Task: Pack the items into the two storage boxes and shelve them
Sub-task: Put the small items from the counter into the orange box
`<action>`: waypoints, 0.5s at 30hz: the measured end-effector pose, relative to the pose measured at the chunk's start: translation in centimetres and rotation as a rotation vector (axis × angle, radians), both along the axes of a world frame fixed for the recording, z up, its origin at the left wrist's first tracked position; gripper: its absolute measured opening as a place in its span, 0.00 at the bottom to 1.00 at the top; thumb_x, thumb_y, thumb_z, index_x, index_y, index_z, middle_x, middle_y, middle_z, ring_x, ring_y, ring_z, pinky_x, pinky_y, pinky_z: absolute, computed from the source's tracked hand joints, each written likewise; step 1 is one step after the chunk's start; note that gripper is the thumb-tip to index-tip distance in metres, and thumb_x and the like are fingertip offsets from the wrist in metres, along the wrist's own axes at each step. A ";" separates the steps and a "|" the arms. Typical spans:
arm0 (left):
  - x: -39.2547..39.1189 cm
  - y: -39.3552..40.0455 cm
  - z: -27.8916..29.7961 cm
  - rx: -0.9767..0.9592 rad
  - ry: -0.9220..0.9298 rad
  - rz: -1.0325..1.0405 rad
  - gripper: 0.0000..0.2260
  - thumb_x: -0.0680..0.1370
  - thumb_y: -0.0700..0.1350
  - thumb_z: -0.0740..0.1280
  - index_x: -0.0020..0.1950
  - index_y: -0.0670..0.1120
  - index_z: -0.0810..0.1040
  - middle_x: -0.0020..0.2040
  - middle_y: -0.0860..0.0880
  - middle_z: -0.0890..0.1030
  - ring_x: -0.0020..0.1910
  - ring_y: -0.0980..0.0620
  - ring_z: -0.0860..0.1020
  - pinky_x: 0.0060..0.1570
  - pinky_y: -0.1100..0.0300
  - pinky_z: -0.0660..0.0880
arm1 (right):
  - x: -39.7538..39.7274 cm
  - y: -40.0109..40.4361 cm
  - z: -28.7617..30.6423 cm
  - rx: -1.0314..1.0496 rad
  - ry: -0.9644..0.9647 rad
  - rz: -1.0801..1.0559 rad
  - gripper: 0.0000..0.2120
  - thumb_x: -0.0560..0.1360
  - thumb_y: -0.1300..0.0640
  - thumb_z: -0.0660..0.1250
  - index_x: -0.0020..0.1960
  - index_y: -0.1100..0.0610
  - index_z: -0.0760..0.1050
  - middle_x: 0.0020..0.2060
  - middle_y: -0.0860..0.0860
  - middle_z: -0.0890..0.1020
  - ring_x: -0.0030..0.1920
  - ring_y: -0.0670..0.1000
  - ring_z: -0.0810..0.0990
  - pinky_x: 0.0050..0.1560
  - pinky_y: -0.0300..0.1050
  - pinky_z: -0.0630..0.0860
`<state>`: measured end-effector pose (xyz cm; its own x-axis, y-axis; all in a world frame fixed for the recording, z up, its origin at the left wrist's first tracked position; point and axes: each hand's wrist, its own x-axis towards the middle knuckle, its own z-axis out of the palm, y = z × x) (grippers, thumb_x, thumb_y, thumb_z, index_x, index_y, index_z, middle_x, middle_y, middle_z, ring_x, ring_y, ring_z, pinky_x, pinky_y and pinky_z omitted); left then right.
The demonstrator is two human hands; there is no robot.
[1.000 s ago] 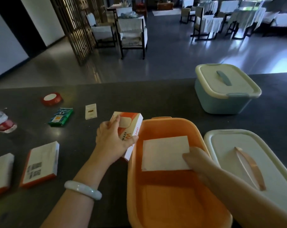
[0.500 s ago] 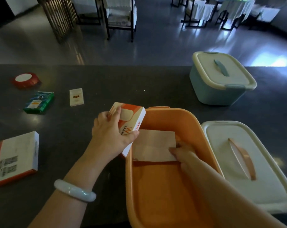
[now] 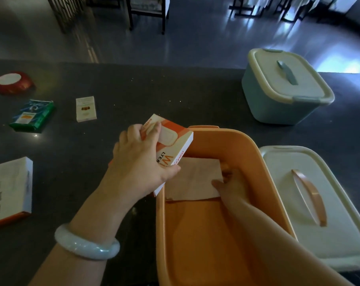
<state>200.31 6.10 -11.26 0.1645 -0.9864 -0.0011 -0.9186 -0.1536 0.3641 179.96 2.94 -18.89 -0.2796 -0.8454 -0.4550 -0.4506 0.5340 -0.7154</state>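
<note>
While the left hand (image 3: 137, 162) grips an orange-and-white carton (image 3: 170, 141) at the orange box's (image 3: 247, 153) rim, the right hand (image 3: 232, 182) presses flat on a pale packet (image 3: 193, 178) inside.

A single wide-angle head-worn view looks forward and steeply down from close above the dark speckled stone counter (image 3: 133, 89), the open orange plastic storage box (image 3: 232, 145) nearest below, chairs on the glossy floor beyond.
</note>
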 end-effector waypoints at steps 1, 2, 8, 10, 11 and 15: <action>0.0 0.0 0.0 -0.004 -0.011 -0.004 0.47 0.68 0.67 0.70 0.77 0.57 0.47 0.72 0.51 0.54 0.70 0.46 0.57 0.67 0.48 0.64 | 0.0 0.1 0.0 -0.015 0.044 0.046 0.12 0.77 0.55 0.67 0.57 0.54 0.68 0.52 0.52 0.76 0.49 0.53 0.76 0.55 0.53 0.74; -0.1 -0.1 0.0 -0.005 -0.016 -0.007 0.47 0.68 0.67 0.70 0.77 0.57 0.46 0.72 0.51 0.54 0.70 0.47 0.57 0.67 0.48 0.64 | 0.0 0.2 0.0 -0.028 0.074 0.076 0.12 0.76 0.56 0.68 0.56 0.55 0.67 0.52 0.53 0.75 0.49 0.53 0.75 0.53 0.51 0.73; 0.1 -0.4 -0.1 -0.002 0.004 -0.009 0.46 0.68 0.68 0.69 0.77 0.57 0.47 0.72 0.51 0.54 0.70 0.47 0.57 0.68 0.48 0.63 | 0.2 0.8 0.2 -0.086 0.023 0.145 0.17 0.75 0.53 0.69 0.62 0.53 0.69 0.56 0.52 0.77 0.55 0.54 0.77 0.61 0.59 0.73; 0.2 -0.3 -0.2 -0.011 0.001 -0.013 0.47 0.68 0.68 0.69 0.77 0.57 0.47 0.72 0.51 0.54 0.70 0.47 0.58 0.67 0.48 0.63 | 0.2 0.9 0.2 -0.105 0.027 0.157 0.17 0.75 0.54 0.70 0.61 0.53 0.69 0.56 0.52 0.78 0.54 0.54 0.77 0.60 0.60 0.73; 0.2 -0.3 -0.2 -0.014 0.000 -0.013 0.47 0.68 0.68 0.69 0.77 0.57 0.47 0.71 0.51 0.54 0.70 0.47 0.58 0.67 0.49 0.64 | 0.2 0.8 0.2 -0.107 0.038 0.164 0.18 0.74 0.54 0.70 0.61 0.53 0.69 0.56 0.52 0.78 0.55 0.54 0.77 0.60 0.60 0.73; 0.2 -0.2 -0.3 -0.024 0.006 -0.014 0.47 0.68 0.68 0.69 0.77 0.57 0.46 0.72 0.52 0.54 0.70 0.47 0.58 0.67 0.48 0.64 | 0.1 0.8 0.1 -0.097 0.104 0.191 0.22 0.75 0.51 0.70 0.66 0.52 0.68 0.60 0.53 0.77 0.58 0.55 0.76 0.62 0.59 0.72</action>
